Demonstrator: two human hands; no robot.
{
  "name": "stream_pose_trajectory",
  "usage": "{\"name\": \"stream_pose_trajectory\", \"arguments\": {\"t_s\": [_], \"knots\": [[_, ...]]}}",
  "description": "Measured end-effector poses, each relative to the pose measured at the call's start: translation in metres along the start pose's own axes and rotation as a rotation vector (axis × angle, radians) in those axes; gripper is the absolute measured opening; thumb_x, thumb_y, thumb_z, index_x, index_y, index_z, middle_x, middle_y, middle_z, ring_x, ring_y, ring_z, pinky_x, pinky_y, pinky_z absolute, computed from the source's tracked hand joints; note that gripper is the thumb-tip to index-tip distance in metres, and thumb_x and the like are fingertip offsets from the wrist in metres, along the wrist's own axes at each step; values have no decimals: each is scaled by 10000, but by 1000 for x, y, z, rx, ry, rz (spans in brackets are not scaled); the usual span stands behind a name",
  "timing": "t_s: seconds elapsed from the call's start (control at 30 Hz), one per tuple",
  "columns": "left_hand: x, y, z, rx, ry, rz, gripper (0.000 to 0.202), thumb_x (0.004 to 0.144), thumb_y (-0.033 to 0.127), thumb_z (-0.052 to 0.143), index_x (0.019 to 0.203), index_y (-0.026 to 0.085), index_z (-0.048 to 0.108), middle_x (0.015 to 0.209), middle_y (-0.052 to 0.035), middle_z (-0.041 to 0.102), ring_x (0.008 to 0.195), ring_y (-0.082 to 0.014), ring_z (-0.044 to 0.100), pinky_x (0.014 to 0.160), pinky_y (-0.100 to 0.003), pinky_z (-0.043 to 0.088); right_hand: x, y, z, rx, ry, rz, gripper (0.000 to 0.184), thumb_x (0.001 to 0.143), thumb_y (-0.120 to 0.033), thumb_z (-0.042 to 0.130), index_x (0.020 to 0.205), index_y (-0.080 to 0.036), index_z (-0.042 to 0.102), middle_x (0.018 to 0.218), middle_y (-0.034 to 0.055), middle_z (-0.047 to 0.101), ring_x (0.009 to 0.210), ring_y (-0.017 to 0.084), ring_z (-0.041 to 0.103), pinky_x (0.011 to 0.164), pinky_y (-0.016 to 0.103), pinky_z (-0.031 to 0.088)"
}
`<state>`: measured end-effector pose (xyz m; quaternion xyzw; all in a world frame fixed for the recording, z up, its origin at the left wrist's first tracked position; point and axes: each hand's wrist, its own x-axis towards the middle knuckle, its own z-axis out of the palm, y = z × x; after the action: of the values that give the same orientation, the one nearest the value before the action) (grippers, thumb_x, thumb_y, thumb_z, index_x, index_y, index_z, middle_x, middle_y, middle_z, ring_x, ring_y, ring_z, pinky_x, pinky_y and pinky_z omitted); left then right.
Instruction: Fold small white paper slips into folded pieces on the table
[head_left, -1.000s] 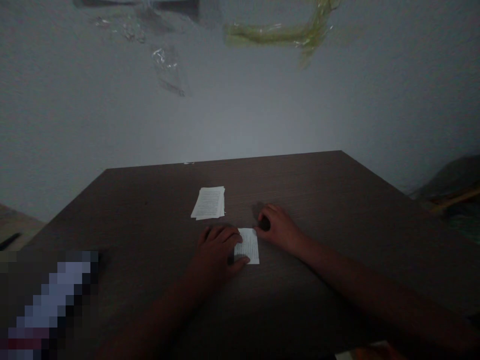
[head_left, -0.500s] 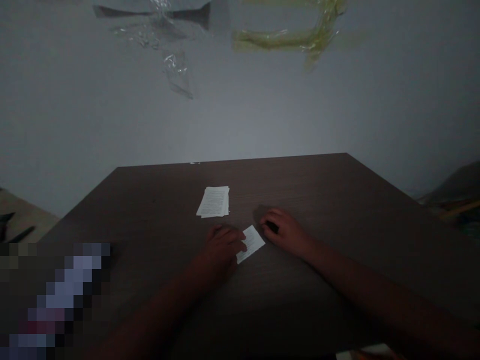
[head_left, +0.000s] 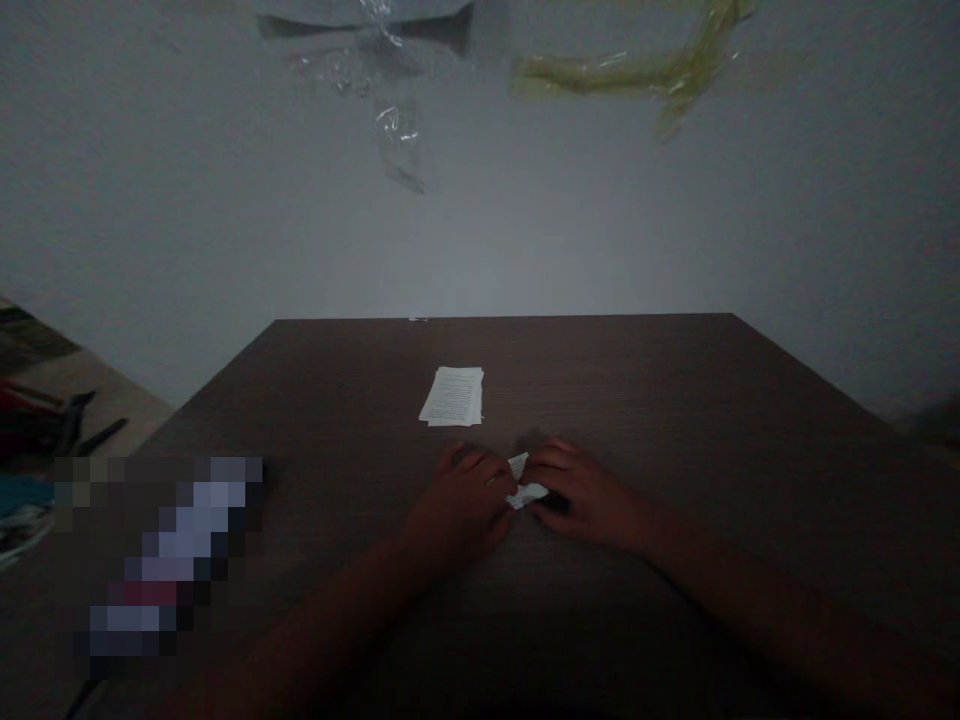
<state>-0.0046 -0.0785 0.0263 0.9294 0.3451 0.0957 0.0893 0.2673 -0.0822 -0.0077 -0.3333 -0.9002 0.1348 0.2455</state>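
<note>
A small printed sheet of paper (head_left: 529, 494) lies on the dark wooden table (head_left: 615, 380) between my hands, its right side bent up and over. My left hand (head_left: 466, 498) presses on its left part with the fingers curled, which hides that side. From the right, the fingertips of my right hand (head_left: 589, 492) grip the raised edge of the same sheet. Just beyond my left hand rests a stack of printed paper sheets (head_left: 454, 397), slightly uneven at its edges and touched by neither hand.
A pixelated long object (head_left: 180, 545) lies at the table's left side. Behind the table stands a pale wall (head_left: 570, 220) with clear and yellow tape (head_left: 630, 78) stuck on it. Assorted dark items (head_left: 67, 425) are off to the left, past the table edge.
My right hand has come to the small sheet and taken its right edge, which was flat and is now bent over. My left hand stays on the sheet. The view has turned slightly left.
</note>
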Motion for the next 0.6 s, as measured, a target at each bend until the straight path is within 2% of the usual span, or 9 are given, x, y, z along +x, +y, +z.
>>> {"name": "stream_pose_trajectory", "arguments": {"t_s": [0.13, 0.23, 0.37, 0.6], "knots": [[1, 2, 1, 21, -22, -15, 240, 1062, 164, 803, 1297, 217, 800, 1382, -98, 852, 1361, -354, 778, 1373, -694, 451, -1, 0, 0, 6, -53, 16, 294, 1055, -294, 870, 1337, -248, 805, 1319, 119, 815, 1285, 341, 719, 1155, 560, 593], [0, 0, 1, 0, -28, -15, 273, 1037, 183, 819, 1304, 231, 790, 1398, -90, 847, 1365, -347, 777, 1385, -668, 449, -2, 1, 0, 9, -65, 21, 333, 1049, -329, 893, 1359, -239, 811, 1330, 127, 804, 1311, 347, 706, 1172, 560, 586], [-4, -3, 0, -50, -37, 7, 368, 979, 193, 834, 1339, 239, 769, 1478, -103, 818, 1421, -357, 755, 1423, -655, 403, -1, -1, 1, -9, -67, 26, 331, 1052, -318, 892, 1359, -221, 814, 1306, 135, 797, 1273, 343, 710, 1142, 549, 598], [-9, -4, -4, -103, -64, 34, 485, 930, 86, 762, 1389, 241, 732, 1470, -86, 822, 1419, -332, 768, 1436, -674, 396, 0, -8, -1, -40, -22, 11, 277, 1018, -238, 904, 1282, -232, 823, 1204, 101, 808, 1140, 315, 739, 1067, 505, 618]]}}
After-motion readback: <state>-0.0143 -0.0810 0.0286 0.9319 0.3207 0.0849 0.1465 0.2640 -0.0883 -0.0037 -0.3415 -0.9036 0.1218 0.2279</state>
